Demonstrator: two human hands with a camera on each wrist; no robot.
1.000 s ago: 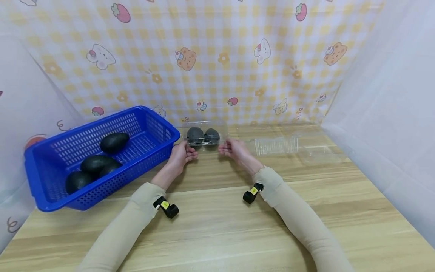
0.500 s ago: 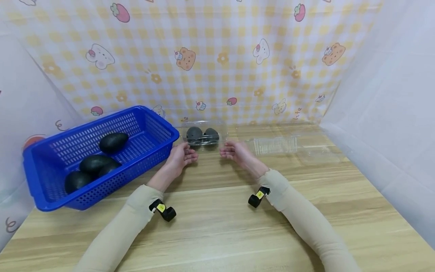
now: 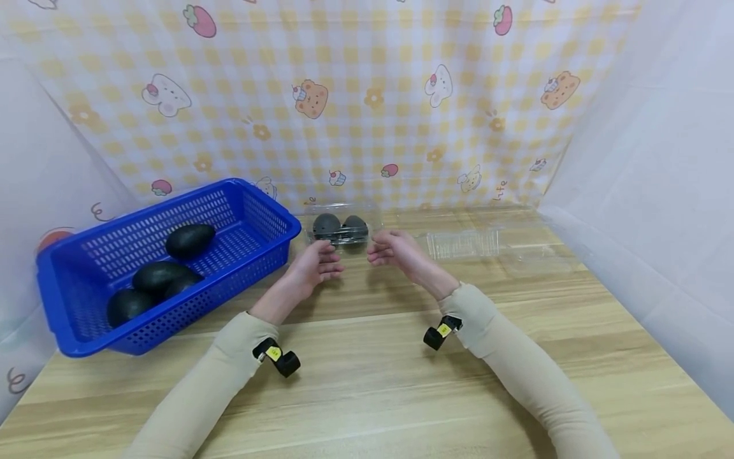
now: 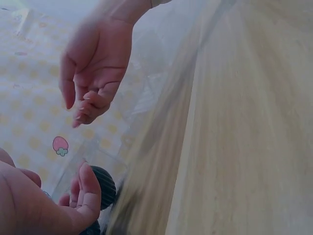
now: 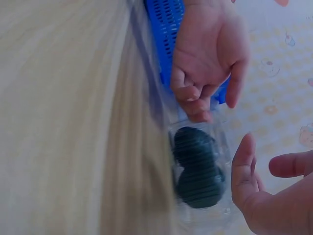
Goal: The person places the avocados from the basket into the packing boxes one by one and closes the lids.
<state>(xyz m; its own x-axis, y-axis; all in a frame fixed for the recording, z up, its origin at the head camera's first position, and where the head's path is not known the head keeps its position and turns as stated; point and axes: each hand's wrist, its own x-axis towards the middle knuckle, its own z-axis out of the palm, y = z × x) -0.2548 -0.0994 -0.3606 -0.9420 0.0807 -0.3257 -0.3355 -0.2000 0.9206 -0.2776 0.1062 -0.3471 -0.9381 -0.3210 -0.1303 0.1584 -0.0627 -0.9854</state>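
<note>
A clear plastic clamshell box stands against the back curtain in the head view, with two dark green avocados inside. My left hand hovers just in front of the box's left part, fingers loosely bent and holding nothing. Facing it, my right hand is near the box's front right corner, also with nothing in its grasp. In the right wrist view the ridged plastic makes the avocados look striped. Whether any fingertip touches the box is hard to tell.
On the left stands a blue perforated basket with several avocados in it. Several clear, see-through plastic boxes lie along the back right of the wooden table.
Both hands have drawn off from the box's sides. The left hand has shifted right across its front, while the right forearm has swung a little outward. The box has stayed in place.
</note>
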